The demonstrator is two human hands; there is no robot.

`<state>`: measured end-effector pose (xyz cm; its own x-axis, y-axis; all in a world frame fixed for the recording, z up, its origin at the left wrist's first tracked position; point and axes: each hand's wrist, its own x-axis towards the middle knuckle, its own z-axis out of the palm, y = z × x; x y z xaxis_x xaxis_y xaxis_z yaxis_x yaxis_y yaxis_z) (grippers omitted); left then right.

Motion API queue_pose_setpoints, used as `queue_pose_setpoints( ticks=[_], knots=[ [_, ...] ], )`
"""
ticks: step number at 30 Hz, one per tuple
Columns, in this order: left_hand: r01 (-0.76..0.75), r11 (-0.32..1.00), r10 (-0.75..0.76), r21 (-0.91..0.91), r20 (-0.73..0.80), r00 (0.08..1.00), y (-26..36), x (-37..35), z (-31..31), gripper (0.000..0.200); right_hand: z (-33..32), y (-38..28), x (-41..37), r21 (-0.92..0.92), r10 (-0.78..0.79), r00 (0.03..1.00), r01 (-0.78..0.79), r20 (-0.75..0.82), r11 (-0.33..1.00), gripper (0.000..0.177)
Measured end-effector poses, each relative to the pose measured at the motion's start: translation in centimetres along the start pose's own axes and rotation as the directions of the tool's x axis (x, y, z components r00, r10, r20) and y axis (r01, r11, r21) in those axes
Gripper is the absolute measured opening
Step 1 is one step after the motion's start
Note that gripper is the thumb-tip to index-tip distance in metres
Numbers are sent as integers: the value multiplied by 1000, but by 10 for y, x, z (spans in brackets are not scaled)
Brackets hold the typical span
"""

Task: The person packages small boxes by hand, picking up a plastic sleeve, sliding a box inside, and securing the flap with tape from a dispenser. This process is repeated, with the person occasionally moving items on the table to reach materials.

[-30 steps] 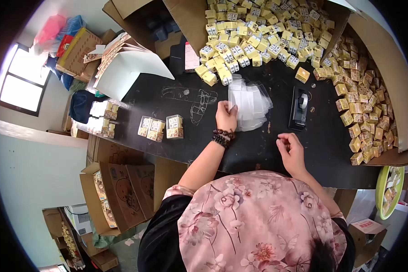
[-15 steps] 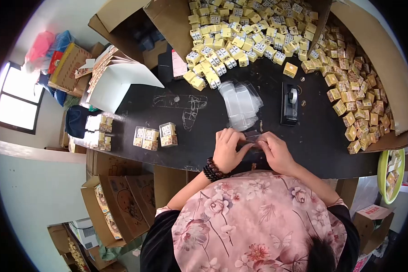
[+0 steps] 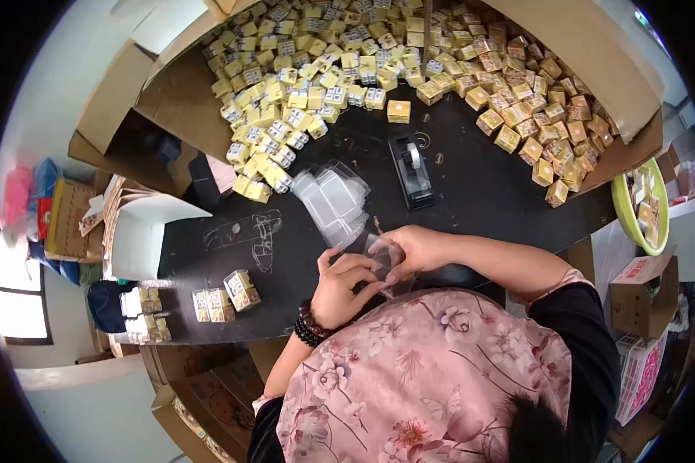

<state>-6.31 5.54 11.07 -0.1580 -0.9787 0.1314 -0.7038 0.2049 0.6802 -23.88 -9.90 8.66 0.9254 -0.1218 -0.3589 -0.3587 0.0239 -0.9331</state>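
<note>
Between my two hands, close to the front edge of the black table, is a clear plastic box [image 3: 384, 255], partly hidden by the fingers. My left hand [image 3: 341, 289], with dark beads at the wrist, curls its fingers against the box's left side. On the other side my right hand [image 3: 415, 248] grips it between thumb and fingers. Just beyond them lies a pile of flat clear plastic boxes [image 3: 333, 202]. A black tape dispenser [image 3: 411, 174] stands to the right of that pile.
Small yellow boxes [image 3: 309, 96] are heaped at the back, and more orange-yellow ones [image 3: 529, 108] at the right, inside cardboard walls. One yellow box [image 3: 398, 111] sits apart. Packed sets [image 3: 242, 290] stand at the left, near a white carton [image 3: 135, 239]. A green basket [image 3: 619, 208] is far right.
The head view has turned, shifting the table contents. The clear plastic in my hands now looks more opened out. My left hand's fingers have spread along it, and my right hand has come farther over.
</note>
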Motion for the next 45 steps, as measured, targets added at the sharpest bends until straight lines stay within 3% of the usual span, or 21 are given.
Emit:
queue_pose_setpoints(
  ticks=[1,4,6,7,8,9,11,16,17,19,20,21,23,25,27,32,38,40,41,43,45],
  knots=[
    [3,1000,-4,19,24,1000,0,-2,-1,12,-4,-16,-4,-206,101,993,-88,55,975,60],
    [109,993,-112,40,90,990,-7,-8,5,11,-37,-3,1,-218,-226,969,200,-101,955,54],
    [230,973,-231,23,124,965,-27,-21,21,15,-94,1,14,-392,-407,724,202,-557,897,37],
    [226,974,-227,23,129,965,-38,-28,30,15,-131,13,23,-500,-472,536,104,-700,860,32],
    [362,911,-321,-197,212,923,-49,-35,37,16,-165,20,29,-613,-524,405,-126,-749,780,32],
    [489,781,-387,-389,313,867,-59,-41,44,18,-187,19,30,-586,-446,438,-265,-780,765,36],
    [516,685,-392,-515,336,856,-66,-52,53,19,-221,32,52,-642,-481,488,-240,-728,729,40],
    [641,756,-622,-130,162,766,-42,-46,36,19,-241,51,85,-852,-554,675,-228,-488,471,53],
    [645,753,-626,-129,161,763,-44,-49,38,19,-247,52,88,-792,-498,695,-173,-519,585,50],
    [607,633,-611,-480,172,773,-54,-56,46,17,-256,51,92,-404,-207,665,-156,-718,902,46],
    [557,537,-602,-634,175,779,-57,-58,50,16,-256,52,88,-373,-238,674,-60,-699,926,52],
    [557,534,-604,-636,174,778,-59,-59,55,16,-252,55,86,-374,-237,677,-61,-697,925,52],
    [399,278,-545,-874,198,815,-57,-57,65,13,-216,37,64,-578,-413,617,-86,-671,811,60],
    [358,248,-484,-900,204,851,-50,-47,64,14,-224,43,69,-626,-404,676,-108,-616,772,69],
    [465,56,-298,-883,430,852,-44,-39,60,13,-233,44,80,-729,-428,732,-135,-529,671,70],
    [499,229,-37,-836,505,862,-41,-28,53,37,-247,44,111,-725,-428,769,-65,-474,686,73],
    [504,89,-277,-859,464,841,-35,-43,40,41,-252,56,119,-672,-528,647,33,-550,740,56],
    [379,268,-388,-886,260,884,-38,-42,32,46,-253,50,110,-337,-402,599,224,-692,914,39],
    [287,331,-433,-899,126,892,-41,-42,32,47,-225,20,81,75,-220,682,374,-698,924,30],
    [204,438,-474,-876,-32,880,-32,-27,21,56,-173,-10,42,254,-295,781,493,-550,832,25],
    [81,566,-390,-820,-179,903,-22,-3,16,75,-111,-25,14,168,-428,836,503,-344,848,26]
  ],
)
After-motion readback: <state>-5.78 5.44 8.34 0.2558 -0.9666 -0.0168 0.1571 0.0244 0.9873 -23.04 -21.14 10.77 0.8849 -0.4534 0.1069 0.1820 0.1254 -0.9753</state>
